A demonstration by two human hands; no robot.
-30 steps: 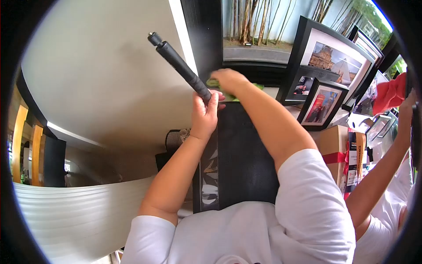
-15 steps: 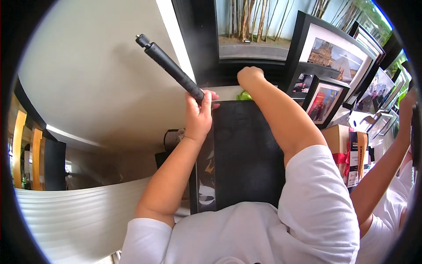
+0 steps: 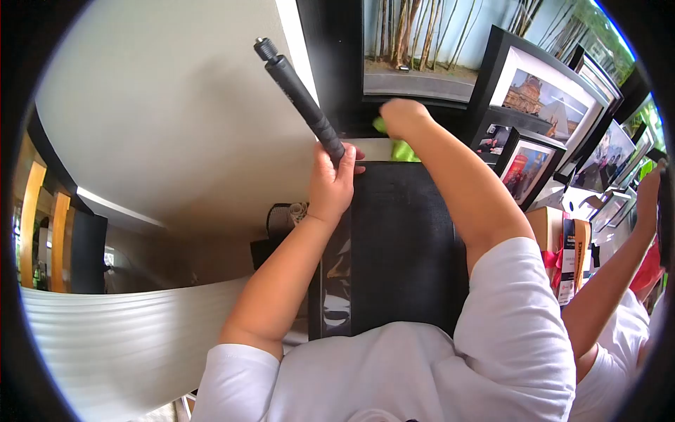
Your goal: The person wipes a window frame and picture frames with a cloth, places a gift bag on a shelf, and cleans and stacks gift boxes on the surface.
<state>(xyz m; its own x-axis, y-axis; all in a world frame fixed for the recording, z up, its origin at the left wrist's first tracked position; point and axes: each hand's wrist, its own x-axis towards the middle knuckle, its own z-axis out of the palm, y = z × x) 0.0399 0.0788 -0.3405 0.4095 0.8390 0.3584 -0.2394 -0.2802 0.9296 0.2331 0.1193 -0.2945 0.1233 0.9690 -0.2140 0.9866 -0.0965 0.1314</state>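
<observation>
My left hand (image 3: 333,184) is closed around the lower end of a black extension pole (image 3: 302,100), which slants up to the left and ends in a ridged knob with a screw tip. The same hand rests at the top left corner of a large black panel (image 3: 404,246) in front of me; whether it also grips the panel I cannot tell. Beyond the panel's top edge, my right hand (image 3: 406,118) is closed and slightly blurred. A bright green cloth (image 3: 403,150) hangs from under it onto the white ledge (image 3: 375,148).
Framed photos (image 3: 541,95) crowd the right side below the window (image 3: 422,49). A cardboard box with red ribbon (image 3: 546,228) sits lower right. Another arm (image 3: 608,295) in a white sleeve shows at the far right. A pale wall (image 3: 176,105) stands left.
My right hand has lifted slightly, and more of the green cloth shows beneath it. The view has shifted a little, so the pole and panel appear farther right.
</observation>
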